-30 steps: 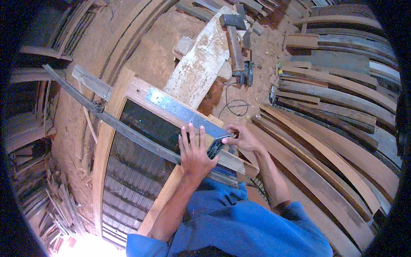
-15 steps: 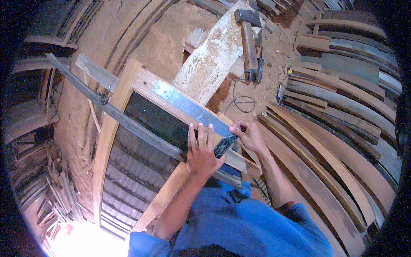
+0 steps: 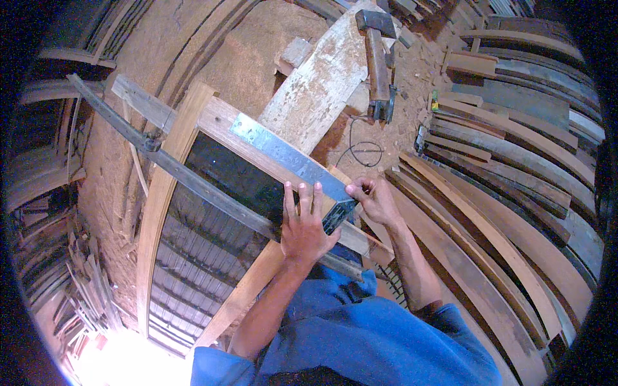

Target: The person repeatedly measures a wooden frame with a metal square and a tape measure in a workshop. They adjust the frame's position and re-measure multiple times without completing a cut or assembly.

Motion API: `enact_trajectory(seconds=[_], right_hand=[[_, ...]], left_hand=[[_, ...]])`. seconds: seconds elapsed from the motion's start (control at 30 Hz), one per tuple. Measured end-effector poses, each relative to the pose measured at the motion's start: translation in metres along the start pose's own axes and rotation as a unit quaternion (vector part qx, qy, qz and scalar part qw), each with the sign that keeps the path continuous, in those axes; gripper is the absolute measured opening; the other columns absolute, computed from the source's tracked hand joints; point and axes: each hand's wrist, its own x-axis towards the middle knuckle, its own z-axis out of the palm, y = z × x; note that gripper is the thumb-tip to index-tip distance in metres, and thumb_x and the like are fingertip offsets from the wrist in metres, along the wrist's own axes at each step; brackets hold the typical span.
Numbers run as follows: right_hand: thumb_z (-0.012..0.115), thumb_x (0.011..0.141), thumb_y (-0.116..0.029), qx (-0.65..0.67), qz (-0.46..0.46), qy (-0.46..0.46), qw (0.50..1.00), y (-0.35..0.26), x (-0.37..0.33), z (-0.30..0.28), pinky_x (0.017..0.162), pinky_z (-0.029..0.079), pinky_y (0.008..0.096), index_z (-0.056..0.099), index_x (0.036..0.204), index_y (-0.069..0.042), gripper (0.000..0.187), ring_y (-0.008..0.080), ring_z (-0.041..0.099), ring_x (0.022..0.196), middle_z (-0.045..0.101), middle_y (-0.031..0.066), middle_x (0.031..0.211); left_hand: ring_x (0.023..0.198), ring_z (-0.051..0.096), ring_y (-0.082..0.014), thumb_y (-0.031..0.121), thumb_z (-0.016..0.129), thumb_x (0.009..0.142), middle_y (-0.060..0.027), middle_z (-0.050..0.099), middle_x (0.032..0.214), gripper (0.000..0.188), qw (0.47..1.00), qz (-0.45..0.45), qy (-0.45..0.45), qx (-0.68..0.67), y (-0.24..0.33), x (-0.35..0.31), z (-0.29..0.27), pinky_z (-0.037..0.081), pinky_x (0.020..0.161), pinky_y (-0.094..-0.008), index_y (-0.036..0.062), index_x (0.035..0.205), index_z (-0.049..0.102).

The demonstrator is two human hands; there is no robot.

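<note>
A try square with a wide silver blade and dark stock rests along the top rail of a wooden frame. Across the rail and the blade's near edge lie the straight fingers of my left hand, while its thumb bears on the stock, holding the square against the wood. At the blade's right end, my right hand is closed in a pinch. Whatever sits between those fingertips is too small or hidden to make out. Dark panels fill the frame's openings.
A curved grey bar crosses the frame. Beyond it, a hammer stands by a whitish plank, with a black cord on the dusty ground. Long boards are stacked along the right; scrap wood lies at lower left.
The frame and square have shifted slightly up and left in the picture. My right fingertips look drawn closer together at the blade's end; my left hand keeps its place.
</note>
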Motion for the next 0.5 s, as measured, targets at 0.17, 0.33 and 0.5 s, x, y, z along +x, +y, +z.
enact_trajectory(seconds=[0.17,0.33,0.5], right_hand=[[0.076,0.096,-0.038,-0.007,0.002,-0.005,1.000,-0.011,-0.002,-0.003,0.066,0.053,0.0403,0.077,0.097,-0.001,0.038,0.0200,0.066,0.069,0.072,0.0103,0.076],[0.077,0.097,-0.033,-0.012,0.004,-0.003,1.000,-0.020,-0.004,-0.005,0.070,0.050,0.0361,0.077,0.093,0.000,0.032,0.0145,0.063,0.076,0.073,0.0065,0.080],[0.080,0.096,-0.029,-0.033,0.006,0.017,0.999,-0.023,-0.001,-0.002,0.071,0.049,0.0340,0.077,0.090,0.000,0.029,0.0121,0.061,0.078,0.072,0.0043,0.080]], left_hand=[[0.155,0.024,-0.0522,0.050,0.087,0.071,-0.0243,0.042,0.159,0.109,1.000,0.003,-0.003,0.005,0.000,0.001,0.000,0.031,0.126,-0.0569,0.0063,0.161,0.042],[0.155,0.022,-0.0536,0.051,0.085,0.073,-0.0247,0.042,0.159,0.110,1.000,0.005,-0.016,-0.001,-0.002,0.001,0.001,0.032,0.125,-0.0576,0.0058,0.162,0.040],[0.156,0.015,-0.0563,0.054,0.084,0.074,-0.0307,0.042,0.159,0.111,1.000,0.007,-0.022,-0.017,-0.002,0.003,0.000,0.021,0.130,-0.0571,0.0001,0.161,0.040]])
